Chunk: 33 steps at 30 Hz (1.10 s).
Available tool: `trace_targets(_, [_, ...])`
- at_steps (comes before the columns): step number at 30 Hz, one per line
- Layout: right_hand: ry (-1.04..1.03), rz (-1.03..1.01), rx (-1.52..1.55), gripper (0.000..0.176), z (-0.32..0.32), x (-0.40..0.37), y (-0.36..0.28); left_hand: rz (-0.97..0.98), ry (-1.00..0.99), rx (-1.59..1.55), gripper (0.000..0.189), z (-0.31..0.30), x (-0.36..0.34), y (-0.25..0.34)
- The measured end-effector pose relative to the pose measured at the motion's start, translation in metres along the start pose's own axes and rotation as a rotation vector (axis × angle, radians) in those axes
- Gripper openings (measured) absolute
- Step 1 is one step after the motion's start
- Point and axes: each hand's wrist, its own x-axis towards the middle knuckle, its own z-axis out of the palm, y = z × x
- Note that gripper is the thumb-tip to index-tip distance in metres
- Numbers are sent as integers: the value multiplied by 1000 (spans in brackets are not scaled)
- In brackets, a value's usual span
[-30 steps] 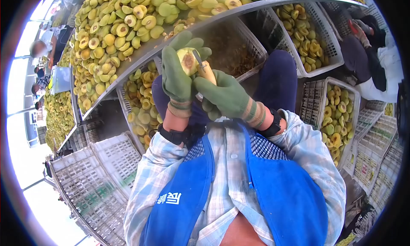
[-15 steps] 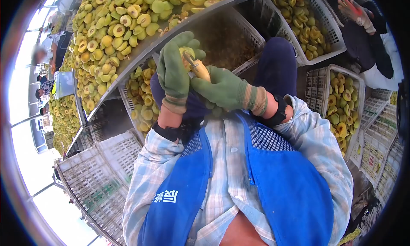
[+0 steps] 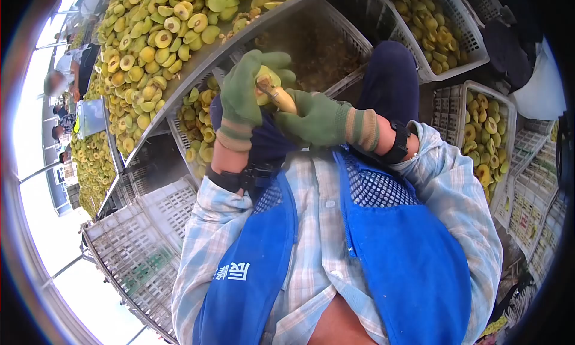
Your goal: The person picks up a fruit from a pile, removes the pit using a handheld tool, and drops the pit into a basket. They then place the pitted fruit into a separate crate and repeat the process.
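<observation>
My left hand (image 3: 242,93), in a green knit glove with a striped cuff, cups a yellow-green stone fruit (image 3: 265,82) with its fingers curled around it. My right hand (image 3: 314,120), gloved the same way, grips a small knife (image 3: 285,101) by its pale yellow handle. The knife's short metal end is right at the fruit's cut flesh and partly overlaps it. Both hands are close together above my lap. Below and behind my left hand, a crate of cut fruit (image 3: 200,132) stands partly under the table edge.
A metal-edged table (image 3: 200,57) heaped with halved fruit spans the upper left. Beyond the hands sits a crate with brown bits (image 3: 317,51). Fruit-filled crates (image 3: 473,57) (image 3: 509,114) stand right; an upturned white crate (image 3: 141,231) is at left. Other people (image 3: 66,69) are farther back.
The fruit and knife have shifted slightly in my hands, and the fruit now shows more of its side. A co-worker's gloved hand at the upper right has left the view.
</observation>
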Motion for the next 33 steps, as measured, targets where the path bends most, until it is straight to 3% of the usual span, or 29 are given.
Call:
trace_targets(2, [-68, 36, 78, 44, -2, 0, 1, -179, -32, -195, 50, -2, 0, 2])
trace_targets(6, [-145, 131, 152, 41, -6, -2, -7, -208, -109, -114, 48, -10, 3, 5])
trace_targets(8, [-198, 57, 257, 40, -6, 5, 9, -341, -141, -290, 48, -11, 3, 8])
trace_targets(9, [-224, 22, 312, 39, -5, 6, 9, -216, -115, -159, 47, -9, 3, 8])
trace_targets(11, [-221, 137, 336, 38, -7, 1, 2, 36, -59, 101, 46, -2, 0, 6])
trace_targets(14, [-207, 201, 381, 35, -6, -4, -10, -2, 65, -47, 46, 3, -2, -3])
trace_targets(17, [-217, 234, 394, 34, -7, -7, -16, 103, -74, 55, 46, -8, 0, -4])
trace_targets(20, [-226, 240, 348, 33, -7, -5, -17, -275, -214, -312, 49, -21, 8, -11])
trace_targets(23, [-261, 243, 472, 33, -9, 0, -9, -341, -195, -338, 53, -18, 10, -7])
trace_targets(26, [-267, 243, 582, 33, -8, -2, -11, -51, -108, -158, 57, -10, 6, -15])
trace_targets(29, [-286, 232, 662, 34, -8, 1, -8, -264, -122, -377, 60, -17, 9, -30])
trace_targets(33, [-371, 109, 906, 36, -3, 14, 15, -146, 26, -590, 60, -3, 2, -22])
